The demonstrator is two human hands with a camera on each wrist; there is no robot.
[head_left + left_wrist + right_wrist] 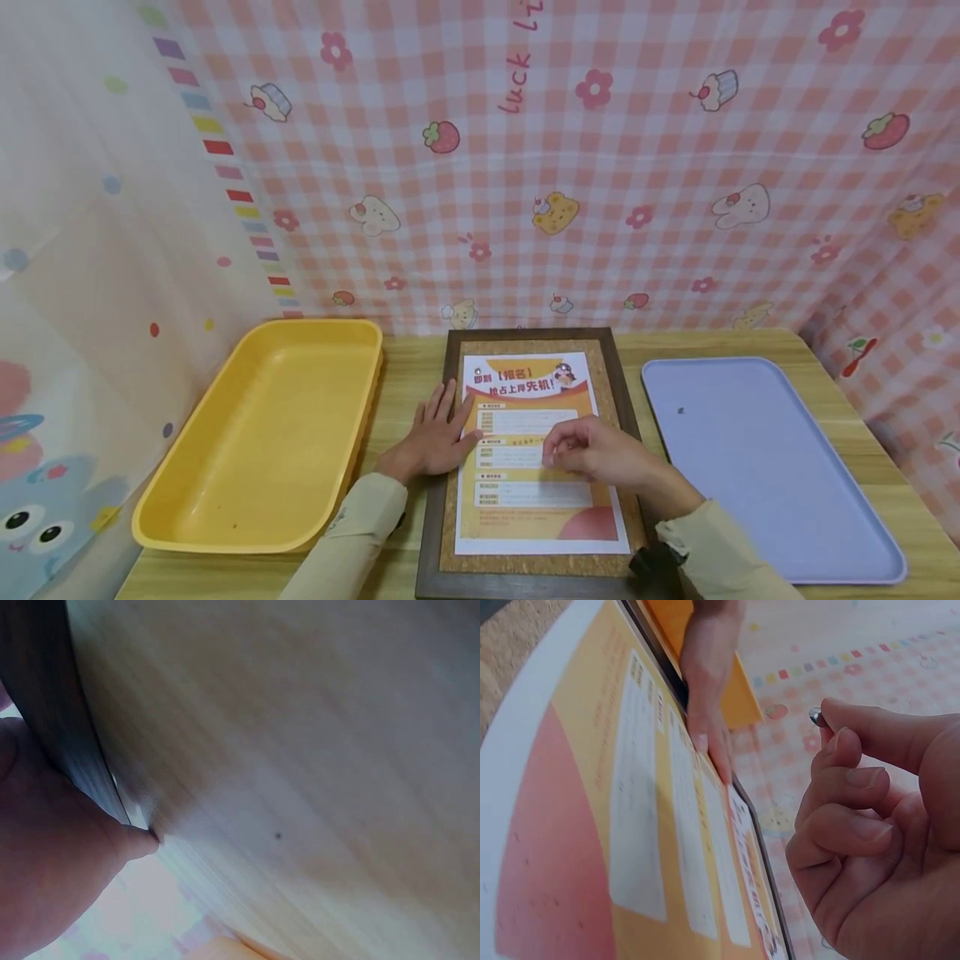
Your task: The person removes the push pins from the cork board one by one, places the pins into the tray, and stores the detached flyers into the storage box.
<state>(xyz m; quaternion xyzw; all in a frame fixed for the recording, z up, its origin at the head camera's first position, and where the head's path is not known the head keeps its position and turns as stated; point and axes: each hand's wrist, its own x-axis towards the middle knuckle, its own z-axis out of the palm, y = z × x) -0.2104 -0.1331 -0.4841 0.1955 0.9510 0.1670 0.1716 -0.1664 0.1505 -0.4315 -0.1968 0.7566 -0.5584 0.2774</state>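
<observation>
A printed orange-and-white poster lies on a cork board with a dark wooden frame. Small shiny spots, like tack heads, show near the poster's two upper corners. My left hand rests with spread fingers across the frame's left side and the poster's left edge. Over the poster's middle right, my right hand pinches a thumbtack between thumb and index finger. Only its silvery head shows in the right wrist view; the other fingers are curled. In the left wrist view the left hand overlaps the frame's side.
To the left stands a deep yellow tray. A shallow lavender tray on the right holds one tiny dark piece. Everything sits on a wood-grain table, with a pink checked curtain behind.
</observation>
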